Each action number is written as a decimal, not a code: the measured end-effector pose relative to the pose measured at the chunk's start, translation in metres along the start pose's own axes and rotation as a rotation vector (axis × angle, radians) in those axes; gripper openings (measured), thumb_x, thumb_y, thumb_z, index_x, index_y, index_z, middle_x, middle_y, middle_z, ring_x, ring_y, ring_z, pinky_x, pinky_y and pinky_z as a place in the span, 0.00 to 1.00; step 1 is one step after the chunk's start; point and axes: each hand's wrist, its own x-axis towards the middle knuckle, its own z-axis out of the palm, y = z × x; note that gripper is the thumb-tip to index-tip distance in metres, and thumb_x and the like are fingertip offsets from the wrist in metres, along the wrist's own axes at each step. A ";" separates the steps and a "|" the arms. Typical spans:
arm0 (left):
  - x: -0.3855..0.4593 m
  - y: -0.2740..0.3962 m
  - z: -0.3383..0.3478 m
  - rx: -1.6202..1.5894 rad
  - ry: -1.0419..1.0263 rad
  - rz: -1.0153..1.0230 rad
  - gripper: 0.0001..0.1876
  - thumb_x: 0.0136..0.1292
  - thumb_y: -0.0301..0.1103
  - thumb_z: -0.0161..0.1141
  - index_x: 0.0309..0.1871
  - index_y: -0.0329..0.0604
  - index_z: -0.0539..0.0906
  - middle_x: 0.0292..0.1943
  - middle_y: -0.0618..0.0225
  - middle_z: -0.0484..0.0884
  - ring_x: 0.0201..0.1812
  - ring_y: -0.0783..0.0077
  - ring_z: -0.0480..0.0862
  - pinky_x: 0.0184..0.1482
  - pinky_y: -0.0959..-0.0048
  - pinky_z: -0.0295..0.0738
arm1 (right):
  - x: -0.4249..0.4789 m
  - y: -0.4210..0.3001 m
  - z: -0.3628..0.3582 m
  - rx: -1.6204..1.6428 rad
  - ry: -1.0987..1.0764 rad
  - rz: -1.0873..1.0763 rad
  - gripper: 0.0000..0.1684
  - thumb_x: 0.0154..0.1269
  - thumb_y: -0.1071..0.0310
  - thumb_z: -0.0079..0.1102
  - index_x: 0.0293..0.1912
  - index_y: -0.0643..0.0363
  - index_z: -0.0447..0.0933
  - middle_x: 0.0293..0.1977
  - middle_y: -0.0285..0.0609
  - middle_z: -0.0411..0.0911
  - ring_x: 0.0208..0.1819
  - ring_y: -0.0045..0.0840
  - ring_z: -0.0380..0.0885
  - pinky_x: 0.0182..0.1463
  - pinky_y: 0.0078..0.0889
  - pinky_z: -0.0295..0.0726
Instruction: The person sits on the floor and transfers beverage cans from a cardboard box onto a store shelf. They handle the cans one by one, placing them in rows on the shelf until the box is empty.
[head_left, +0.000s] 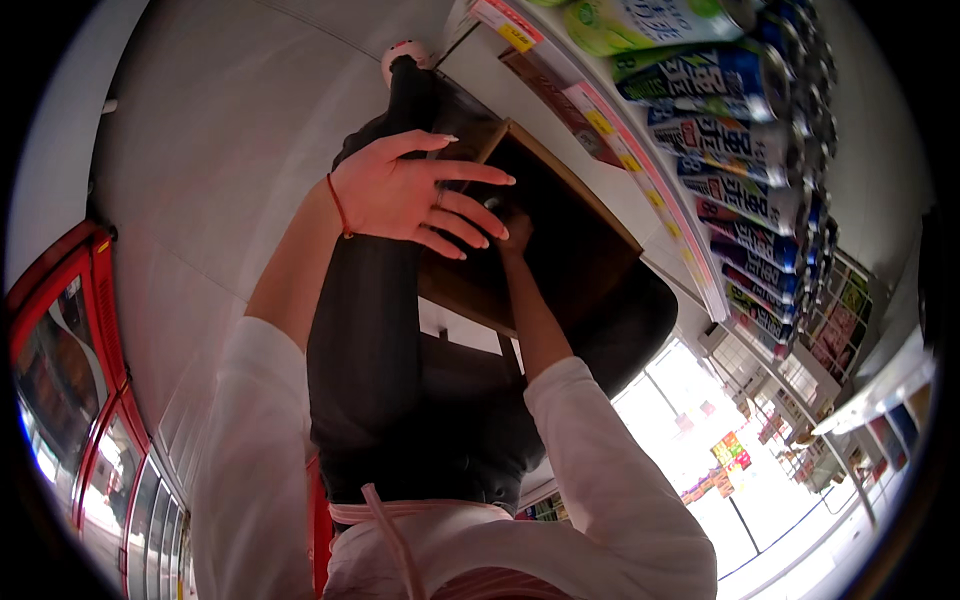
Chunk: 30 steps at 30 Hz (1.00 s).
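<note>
My left hand (420, 196) is held out with its palm facing me and fingers spread, a red cord at the wrist and a ring on one finger. Nothing lies in it. Beyond its fingertips, my right hand (517, 231) reaches into an open cardboard box (576, 187) with a dark interior. Its fingers look curled, and a small pale spot (493, 202) shows beside them. Shadow hides whether the right hand grips anything. The box sits between my legs, in dark trousers (364, 330).
A shelf edge with price tags (645, 180) runs along the right, bearing rows of drink cans (739, 146). A brown carton (559, 105) lies below it. Red-framed glass-door coolers (112, 315) line the left, across the pale floor (217, 150). Bright windows (697, 420) stand at lower right.
</note>
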 end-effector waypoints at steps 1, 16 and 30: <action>0.004 -0.001 0.003 0.014 0.019 -0.013 0.33 0.65 0.54 0.32 0.68 0.42 0.53 0.57 0.39 0.66 0.51 0.53 0.74 0.55 0.59 0.67 | -0.011 0.001 -0.014 0.074 0.002 0.126 0.26 0.41 0.60 0.69 0.42 0.63 0.78 0.31 0.46 0.79 0.33 0.29 0.80 0.37 0.31 0.79; 0.022 -0.026 0.008 0.139 0.068 0.082 0.32 0.64 0.57 0.37 0.66 0.47 0.59 0.61 0.54 0.65 0.63 0.60 0.64 0.61 0.56 0.58 | -0.171 -0.124 -0.228 0.634 0.181 -0.245 0.33 0.51 0.59 0.61 0.50 0.77 0.69 0.41 0.49 0.76 0.42 0.29 0.76 0.49 0.31 0.74; 0.020 -0.038 0.007 0.218 -0.114 -0.203 0.36 0.62 0.56 0.44 0.62 0.32 0.61 0.56 0.41 0.67 0.56 0.48 0.71 0.50 0.58 0.74 | -0.137 -0.182 -0.156 1.120 -0.019 -0.236 0.35 0.61 0.52 0.54 0.60 0.66 0.60 0.56 0.49 0.65 0.57 0.29 0.64 0.62 0.32 0.60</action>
